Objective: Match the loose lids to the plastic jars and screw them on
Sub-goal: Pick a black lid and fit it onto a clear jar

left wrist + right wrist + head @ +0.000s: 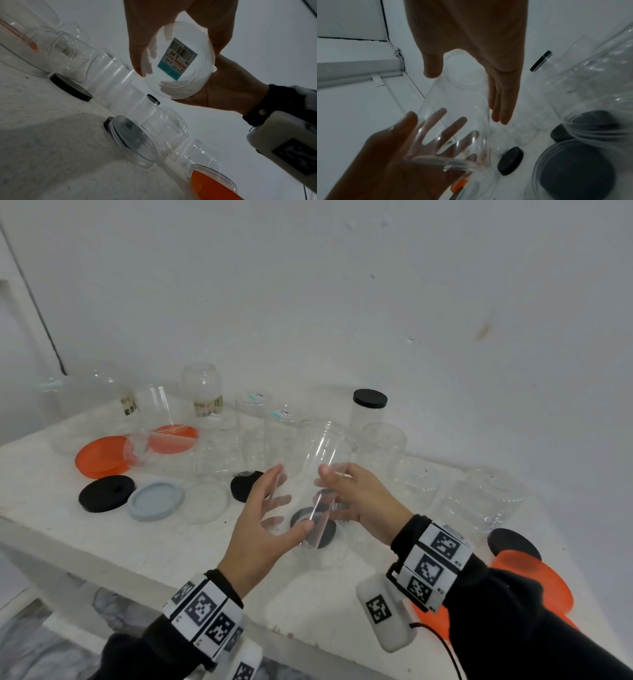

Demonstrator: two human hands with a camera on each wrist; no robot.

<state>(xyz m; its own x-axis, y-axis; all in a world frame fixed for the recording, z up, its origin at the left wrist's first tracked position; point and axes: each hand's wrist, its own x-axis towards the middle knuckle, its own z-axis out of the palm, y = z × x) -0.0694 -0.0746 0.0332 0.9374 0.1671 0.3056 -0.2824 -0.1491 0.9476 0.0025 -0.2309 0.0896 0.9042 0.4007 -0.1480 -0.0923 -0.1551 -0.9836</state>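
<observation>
A tall clear plastic jar (318, 460) is tilted in the air above the white table (102, 542), with no lid on it. My right hand (342, 491) grips its right side between thumb and fingers. My left hand (270, 505) lies against its left side with the fingers spread and straight. The left wrist view looks into the jar (178, 65), which has a barcode sticker on its base. In the right wrist view the jar (457, 108) runs between my right hand (467, 33) and my left hand (393, 155). Under the jar a dark lid (325, 537) rests on the table.
Loose lids lie at the left: black (106, 493), grey (156, 499), clear (205, 501), another black (245, 484) and two orange (102, 455). Several open clear jars crowd the back. One jar (370, 409) wears a black lid. Orange lids (534, 580) lie under my right forearm.
</observation>
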